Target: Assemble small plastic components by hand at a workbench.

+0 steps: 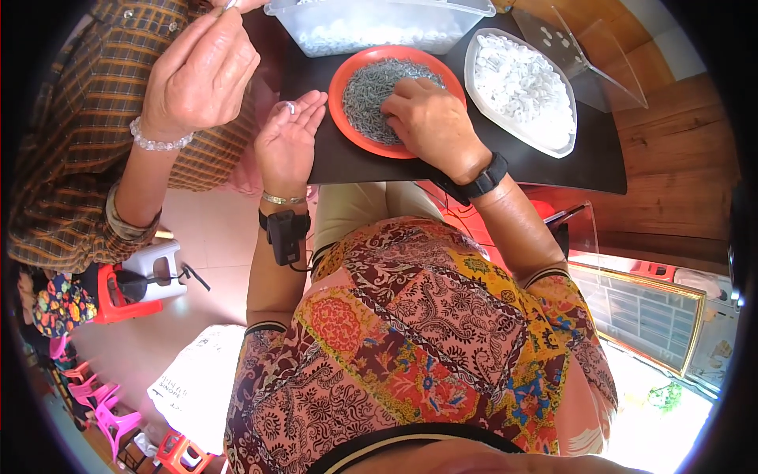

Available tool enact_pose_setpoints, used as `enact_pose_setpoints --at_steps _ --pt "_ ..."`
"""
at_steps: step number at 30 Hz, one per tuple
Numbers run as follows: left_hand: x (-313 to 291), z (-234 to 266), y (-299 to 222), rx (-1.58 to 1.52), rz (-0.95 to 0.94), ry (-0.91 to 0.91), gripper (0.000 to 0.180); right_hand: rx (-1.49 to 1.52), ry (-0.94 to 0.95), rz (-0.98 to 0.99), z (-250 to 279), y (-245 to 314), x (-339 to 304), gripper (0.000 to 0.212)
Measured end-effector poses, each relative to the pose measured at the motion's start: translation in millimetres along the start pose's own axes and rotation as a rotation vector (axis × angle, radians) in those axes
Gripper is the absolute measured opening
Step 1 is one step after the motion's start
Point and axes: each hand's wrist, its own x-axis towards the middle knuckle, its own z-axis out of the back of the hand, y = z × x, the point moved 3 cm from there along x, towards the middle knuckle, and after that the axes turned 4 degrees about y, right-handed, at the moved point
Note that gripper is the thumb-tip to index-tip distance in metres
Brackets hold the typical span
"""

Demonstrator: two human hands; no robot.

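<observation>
My left hand (286, 150) is turned palm up beside the red plate, with a small white plastic piece (290, 107) held at the thumb and fingers. The other fingers stretch toward the plate. My right hand (433, 126) reaches into the plate, its fingers curled down into a heap of small grey metal nails or screws (367, 99). Its fingertips are hidden, so what they grip cannot be seen. The round red plate (338, 118) rests on the dark table. To its right stands a white tray (471, 67) heaped with small white plastic pieces (525, 87).
A clear plastic bin (304, 31) with white pieces stands behind the plate. At my left, another person's hand (201, 71) is raised close to the dark table (584, 162). A clear acrylic panel (620, 71) stands at the right. Stools (130, 296) are on the floor.
</observation>
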Motion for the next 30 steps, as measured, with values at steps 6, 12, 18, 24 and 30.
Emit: enact_pose_setpoints --at_steps 6,12,18,24,30 --pt "0.3 0.1 1.2 -0.003 -0.003 0.002 0.017 -0.120 0.040 0.023 -2.7 4.1 2.8 0.004" --pt "1.8 0.5 -1.2 -0.007 -0.016 0.025 0.017 -0.115 -0.029 0.017 -5.4 3.8 5.1 0.006" --pt "-1.6 -3.2 -3.0 0.037 -0.025 -0.022 0.014 -0.104 -0.019 0.026 -3.1 3.8 6.4 0.005" --pt "-6.6 -2.9 3.8 0.001 -0.042 -0.025 0.012 -0.026 0.050 -0.027 4.8 8.7 1.6 0.008" --pt "-4.9 -9.7 1.7 0.018 -0.047 -0.028 0.012 -0.183 0.054 -0.032 -1.1 10.2 5.0 0.005"
